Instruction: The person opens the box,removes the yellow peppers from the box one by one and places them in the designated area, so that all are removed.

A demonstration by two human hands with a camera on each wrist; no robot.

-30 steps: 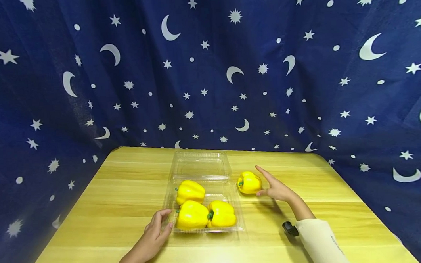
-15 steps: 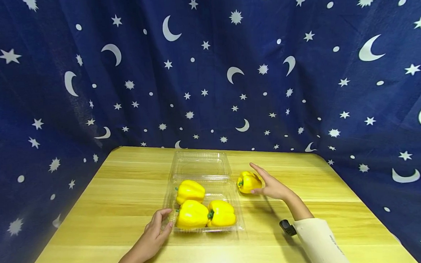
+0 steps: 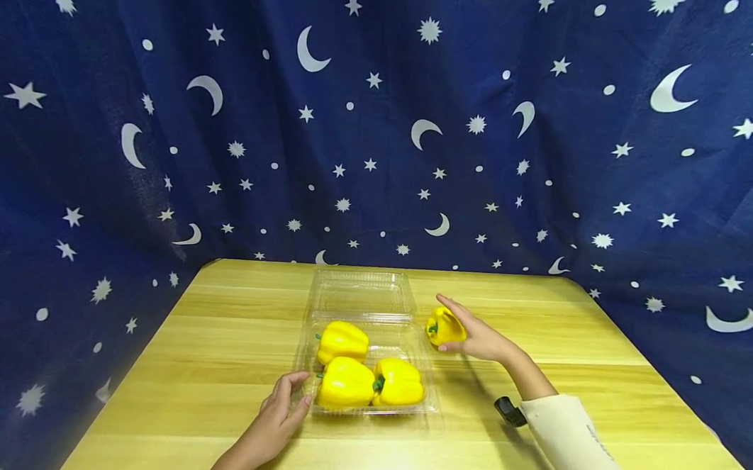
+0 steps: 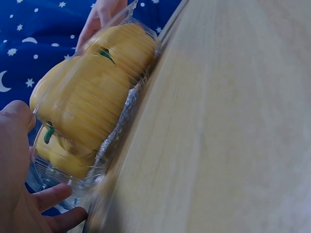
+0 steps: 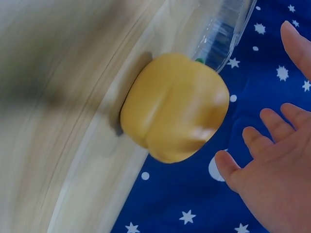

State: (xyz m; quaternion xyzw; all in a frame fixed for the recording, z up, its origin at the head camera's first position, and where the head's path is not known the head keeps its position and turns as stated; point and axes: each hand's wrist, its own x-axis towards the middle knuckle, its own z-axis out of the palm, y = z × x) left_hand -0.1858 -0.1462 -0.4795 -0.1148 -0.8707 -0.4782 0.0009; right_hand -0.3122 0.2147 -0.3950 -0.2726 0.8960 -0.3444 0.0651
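Three yellow bell peppers [image 3: 345, 383] lie in the near tray of a clear plastic clamshell [image 3: 430, 374], whose lid [image 3: 360, 292] is folded back. My left hand [image 3: 273, 421] is at the tray's left side, fingers relaxed; in the left wrist view the hand [image 4: 19, 170] lies beside the clear wall. A fourth yellow pepper [image 3: 444, 326] sits on the table right of the clamshell. Around its right side, my right hand [image 3: 484, 339] spreads thumb and fingers. In the right wrist view a gap shows between the pepper [image 5: 172, 109] and the hand [image 5: 277, 170].
The wooden table [image 3: 167, 388] extends around the clamshell. Beyond its far edge hangs a dark blue curtain [image 3: 370, 122] with white moons and stars. A black device [image 3: 510, 412] is at my right wrist, by the cream sleeve [image 3: 569, 434].
My right hand has moved left over the fourth pepper, covering more of it in the head view. The left hand and the clamshell have stayed in place; the head view has shifted slightly.
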